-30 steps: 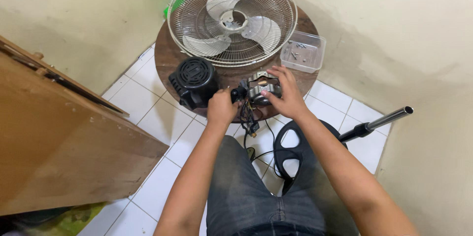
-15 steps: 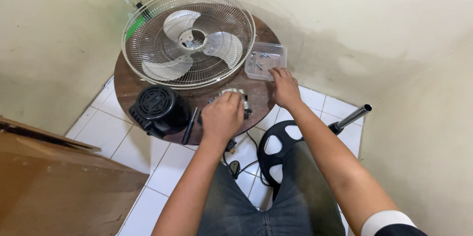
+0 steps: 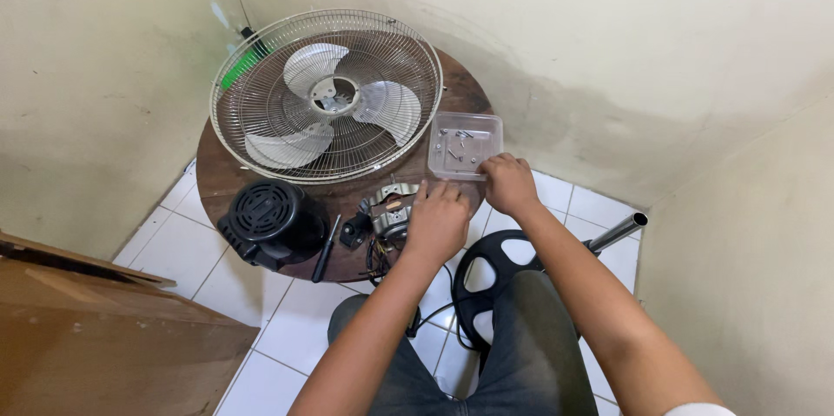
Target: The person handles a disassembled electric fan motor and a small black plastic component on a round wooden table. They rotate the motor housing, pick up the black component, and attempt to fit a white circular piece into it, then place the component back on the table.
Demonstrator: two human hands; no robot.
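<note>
At the frame's centre, the left hand [image 3: 437,223] lay curled over the bare metal fan motor [image 3: 391,210], grip unclear, while the right hand [image 3: 510,183], fingers bent, touched the clear plastic screw tray [image 3: 466,145].

Left hand [image 3: 437,223] lies over the near side of the fan motor [image 3: 389,212]; that side and the palm's contact are hidden. Wires below the motor vanish behind the left wrist.

Right hand [image 3: 509,183] covers the near edge of the clear plastic tray [image 3: 466,145], just right of the motor; fingertips hidden, so whether they pinch anything cannot be told. Small screws [image 3: 458,148] in the tray: too small to count.

Fan stand base [image 3: 504,273], below the motor, is partly hidden by the right forearm and knee. Wooden board [image 3: 95,338], far left of the motor, is cut off by the frame edge.
</note>
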